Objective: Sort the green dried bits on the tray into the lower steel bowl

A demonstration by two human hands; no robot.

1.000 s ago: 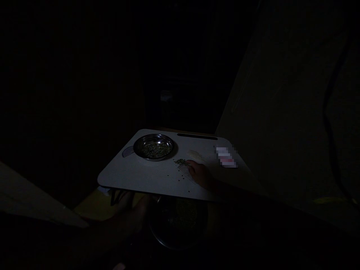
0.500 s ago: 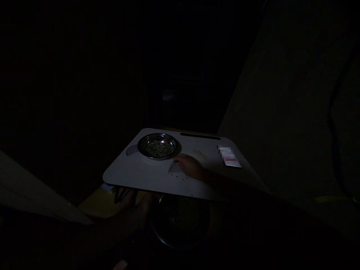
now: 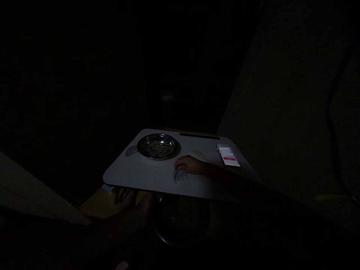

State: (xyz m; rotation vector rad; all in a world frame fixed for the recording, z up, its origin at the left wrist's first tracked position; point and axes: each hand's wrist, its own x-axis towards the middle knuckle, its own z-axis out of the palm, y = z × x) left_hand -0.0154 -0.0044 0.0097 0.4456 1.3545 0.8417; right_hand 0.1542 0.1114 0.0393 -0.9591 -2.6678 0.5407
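My right hand (image 3: 189,165) is closed on a see-through half-round plastic piece (image 3: 179,174), whose curved edge points down at the table. Several small dark grains (image 3: 182,179) lie beside that piece. To the left of the hand is a steel bowl (image 3: 142,153) holding pale and greenish bits. A pale heap of fine grains (image 3: 199,153) lies just behind the hand. Low at the left, a dark limb, perhaps my left hand (image 3: 146,202), reaches the rim of a big bowl (image 3: 165,240) below the table edge. Its fingers are lost in the dark.
The white low table (image 3: 126,174) has a dark slot (image 3: 199,135) along its far edge. A phone (image 3: 231,160) with a lit screen lies at its right. A purple half-round patch (image 3: 131,150) shows left of the steel bowl. A wall rises at the right.
My right hand has moved slightly nearer to me with the plastic piece, which is now more steeply tilted. The small dark grains have shifted. The bowls stay in place.
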